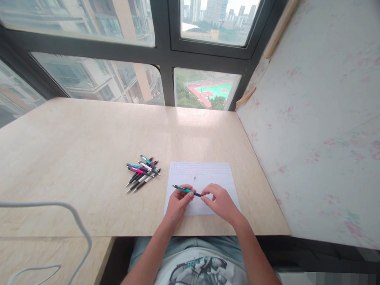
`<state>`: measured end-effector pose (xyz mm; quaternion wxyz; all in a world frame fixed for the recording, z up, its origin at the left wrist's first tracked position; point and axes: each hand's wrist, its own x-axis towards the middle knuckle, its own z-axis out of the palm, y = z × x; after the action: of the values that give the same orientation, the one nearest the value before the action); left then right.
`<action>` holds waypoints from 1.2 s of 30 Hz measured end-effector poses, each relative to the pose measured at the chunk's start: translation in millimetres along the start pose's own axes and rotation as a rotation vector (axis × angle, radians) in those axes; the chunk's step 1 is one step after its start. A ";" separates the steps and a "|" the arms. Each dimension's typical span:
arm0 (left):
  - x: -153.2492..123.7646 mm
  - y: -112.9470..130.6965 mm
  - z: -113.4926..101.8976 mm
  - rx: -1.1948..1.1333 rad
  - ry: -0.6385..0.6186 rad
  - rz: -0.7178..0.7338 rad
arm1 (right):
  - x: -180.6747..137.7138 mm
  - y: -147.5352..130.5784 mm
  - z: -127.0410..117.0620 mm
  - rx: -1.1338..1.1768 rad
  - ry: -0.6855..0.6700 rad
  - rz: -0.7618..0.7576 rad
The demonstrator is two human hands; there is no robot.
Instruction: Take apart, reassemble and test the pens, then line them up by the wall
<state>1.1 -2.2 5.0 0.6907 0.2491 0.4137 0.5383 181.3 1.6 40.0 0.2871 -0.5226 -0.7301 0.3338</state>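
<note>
A pen with a green upper barrel and a black grip (188,190) is held level above the sheet of paper (204,172). My left hand (179,201) is closed around its middle, the clip end pointing left. At the dark front end, the fingertips of my right hand (218,200) pinch the pen's tip; whether a small part sits between them is too fine to tell. On the paper just beyond my hands lies a small dark metallic piece (194,177), perhaps a pen tip. Handwritten lines run across the paper's upper part.
A heap of several pens (143,173) in green, pink, blue, white and black lies left of the paper. A white cable (72,211) loops over the table's left front. The table (93,139) meets a window behind and a flowered wall (318,122) at right.
</note>
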 end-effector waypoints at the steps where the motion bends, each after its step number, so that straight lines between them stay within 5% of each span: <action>1: 0.2 -0.1 0.0 -0.006 0.008 0.005 | -2.3 2.5 -2.7 -0.017 -0.004 0.014; 10: 1.9 0.5 -2.0 -0.066 0.014 -0.002 | -22.1 28.3 -15.5 -0.063 0.022 0.170; 16: 2.1 1.7 -0.9 -0.062 0.008 -0.010 | -9.6 35.9 10.2 -0.174 0.213 0.263; 24: 2.0 0.9 -3.1 -0.086 -0.027 -0.015 | 32.3 20.0 36.7 -0.319 0.306 0.308; 30: 1.6 0.5 -2.8 -0.105 -0.028 -0.020 | 24.0 17.9 31.6 -0.008 0.297 0.285; 36: 0.2 1.9 0.1 -0.082 0.001 -0.016 | 1.8 8.4 28.4 0.341 0.114 0.265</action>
<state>0.2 -1.4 6.4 0.7044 0.2170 0.3935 0.5495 163.7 0.0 16.1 0.3660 -0.5758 -0.5706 0.4571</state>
